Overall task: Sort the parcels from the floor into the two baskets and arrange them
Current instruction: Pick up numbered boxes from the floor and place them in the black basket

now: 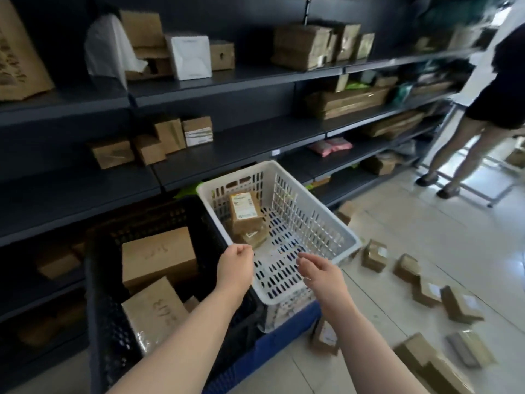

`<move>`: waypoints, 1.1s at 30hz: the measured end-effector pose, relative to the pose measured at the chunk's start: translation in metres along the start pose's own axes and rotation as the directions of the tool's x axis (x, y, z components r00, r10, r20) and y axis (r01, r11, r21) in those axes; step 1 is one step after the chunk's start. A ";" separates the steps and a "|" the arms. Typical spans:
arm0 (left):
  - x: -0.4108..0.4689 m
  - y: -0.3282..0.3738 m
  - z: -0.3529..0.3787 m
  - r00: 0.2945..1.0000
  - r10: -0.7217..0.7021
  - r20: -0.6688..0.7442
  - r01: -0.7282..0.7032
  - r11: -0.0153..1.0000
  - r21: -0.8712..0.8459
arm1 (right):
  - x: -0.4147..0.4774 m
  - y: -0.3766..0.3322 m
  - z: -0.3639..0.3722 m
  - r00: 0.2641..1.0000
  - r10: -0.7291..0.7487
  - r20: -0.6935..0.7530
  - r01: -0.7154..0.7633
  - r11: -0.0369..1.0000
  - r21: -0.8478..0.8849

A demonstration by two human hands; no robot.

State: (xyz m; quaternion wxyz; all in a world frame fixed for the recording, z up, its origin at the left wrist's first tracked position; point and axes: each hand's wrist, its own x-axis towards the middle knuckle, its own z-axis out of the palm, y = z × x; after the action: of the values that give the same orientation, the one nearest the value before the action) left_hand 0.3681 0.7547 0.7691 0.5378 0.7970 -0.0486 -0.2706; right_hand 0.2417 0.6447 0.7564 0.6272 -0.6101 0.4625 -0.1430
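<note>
— Parcels (246,214) lie in the white basket (326,223), just beyond both hands; more on the floor (426,223) at right.
— Yes; left hand (235,268) is curled, empty; right hand (321,273) loosely spread, empty.

white basket (301,212), blk basket (104,322) — brown parcels (375,255)

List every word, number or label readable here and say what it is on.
Nothing reads clearly enough to quote.
On the front box in the black basket: handwritten marks, perhaps digits, illegible.
On the rear box there: fainter handwriting, unreadable.
On the parcel in the white basket: printed white label, too blurred.
On the large carton, far left: dark print, blurred.
On the small box with a striped label: too small.
</note>
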 end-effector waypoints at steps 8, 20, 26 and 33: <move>-0.062 0.018 0.157 0.976 0.047 0.212 -0.060 0.997 0.056 | -0.007 0.030 -0.170 0.983 0.008 -0.183 0.004 0.998 0.066; -0.098 -0.016 0.360 0.939 -0.141 0.313 0.115 0.988 0.100 | 0.041 0.117 -0.363 0.968 0.135 -0.211 -0.127 0.991 0.051; -0.049 -0.044 0.404 0.921 -0.292 0.258 0.263 0.955 0.139 | 0.108 0.147 -0.372 0.965 0.202 -0.167 -0.198 0.979 0.039; 0.020 -0.078 0.451 0.842 -0.496 0.212 0.470 0.867 0.166 | 0.187 0.179 -0.370 0.940 0.314 -0.131 -0.308 0.949 0.068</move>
State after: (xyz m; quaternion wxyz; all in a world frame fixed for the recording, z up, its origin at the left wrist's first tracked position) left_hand 0.1504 0.4052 0.5683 0.3983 0.7708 0.0726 -0.4919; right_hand -0.0072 0.3102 0.5836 0.6217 -0.5032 0.5926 -0.0954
